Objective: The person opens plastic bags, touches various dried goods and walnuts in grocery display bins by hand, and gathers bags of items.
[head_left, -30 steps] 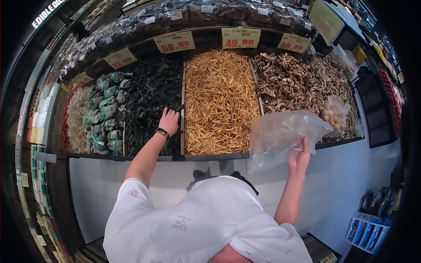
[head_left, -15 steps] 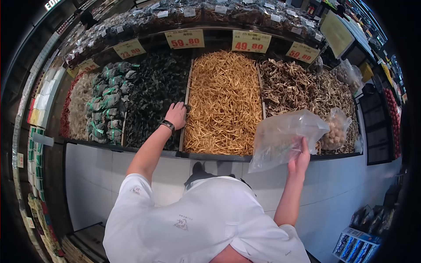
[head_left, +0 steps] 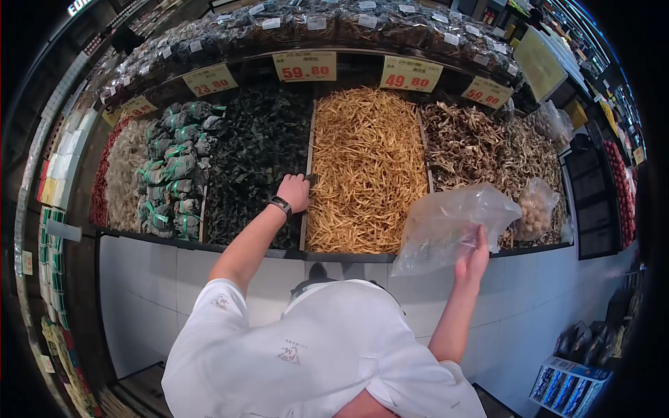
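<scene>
My left hand (head_left: 294, 193), with a dark band on the wrist, is closed at the right edge of the dark dried seaweed (head_left: 254, 150), by the wooden divider. A dark seaweed scrap (head_left: 311, 180) shows against its fingers, and the fingertips are hidden. Just right of it lie golden dried strips (head_left: 369, 167). My right hand (head_left: 474, 259) pinches a clear plastic bag (head_left: 446, 223), which hangs puffed out over the front edge of the bins. Behind the bag are brown dried pieces (head_left: 463, 139) and a tied bag of round tan items (head_left: 535, 212).
Grey bundles tied with green (head_left: 174, 164), pale strands (head_left: 132, 167) and red pieces (head_left: 104, 177) fill the left bins. Price signs (head_left: 304, 65) stand along the back, below packaged goods (head_left: 313, 26). The bins' front edge (head_left: 348, 256) crosses before me.
My left hand stays by the divider, its fingers now more curled. The view has shifted slightly, so the bins sit lower and mostly farther right. My right hand still holds the plastic bag.
</scene>
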A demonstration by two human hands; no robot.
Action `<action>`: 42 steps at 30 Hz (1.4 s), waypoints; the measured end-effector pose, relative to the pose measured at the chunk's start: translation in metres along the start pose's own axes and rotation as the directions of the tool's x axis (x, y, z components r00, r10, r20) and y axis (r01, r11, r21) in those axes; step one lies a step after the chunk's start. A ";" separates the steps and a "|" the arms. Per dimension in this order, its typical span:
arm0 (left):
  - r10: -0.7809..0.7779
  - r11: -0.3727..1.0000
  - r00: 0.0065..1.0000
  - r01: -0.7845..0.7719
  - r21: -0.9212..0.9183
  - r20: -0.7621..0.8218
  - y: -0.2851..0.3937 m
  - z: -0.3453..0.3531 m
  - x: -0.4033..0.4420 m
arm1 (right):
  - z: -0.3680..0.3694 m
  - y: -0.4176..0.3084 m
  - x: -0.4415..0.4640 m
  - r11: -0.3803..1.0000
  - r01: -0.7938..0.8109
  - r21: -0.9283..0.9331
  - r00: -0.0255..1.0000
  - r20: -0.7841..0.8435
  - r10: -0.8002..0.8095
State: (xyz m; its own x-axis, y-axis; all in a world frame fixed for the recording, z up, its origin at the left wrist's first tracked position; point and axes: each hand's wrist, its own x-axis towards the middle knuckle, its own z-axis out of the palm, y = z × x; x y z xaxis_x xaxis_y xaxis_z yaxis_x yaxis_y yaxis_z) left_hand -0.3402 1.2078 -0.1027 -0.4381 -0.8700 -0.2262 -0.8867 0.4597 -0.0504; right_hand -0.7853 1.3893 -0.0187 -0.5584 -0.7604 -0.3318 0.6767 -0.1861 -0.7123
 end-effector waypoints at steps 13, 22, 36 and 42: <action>-0.466 0.881 0.832 0.409 -0.237 -0.300 -0.036 -0.038 -0.017 | 0.006 0.001 -0.003 0.999 0.040 -0.017 0.998 0.041 -0.039; -0.525 0.851 0.785 0.481 -0.211 -0.328 -0.040 -0.055 -0.021 | 0.027 -0.001 -0.003 1.000 0.029 0.001 0.999 0.041 -0.029; 0.113 0.989 0.978 -0.093 0.118 -0.175 -0.008 -0.004 0.029 | 0.004 -0.004 -0.001 0.996 0.091 -0.004 0.996 0.002 -0.091; 0.112 0.994 0.972 -0.107 0.034 -0.207 -0.014 0.006 0.031 | -0.009 -0.004 0.001 0.997 0.080 0.011 0.997 -0.013 -0.080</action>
State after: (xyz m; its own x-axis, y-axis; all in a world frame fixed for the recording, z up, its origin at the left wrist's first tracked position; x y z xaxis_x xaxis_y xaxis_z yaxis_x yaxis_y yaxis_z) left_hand -0.3402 1.1752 -0.1147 -0.5554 -0.8312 -0.0245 -0.8292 0.5558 -0.0590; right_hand -0.7931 1.3945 -0.0219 -0.6167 -0.7349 -0.2822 0.6353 -0.2529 -0.7297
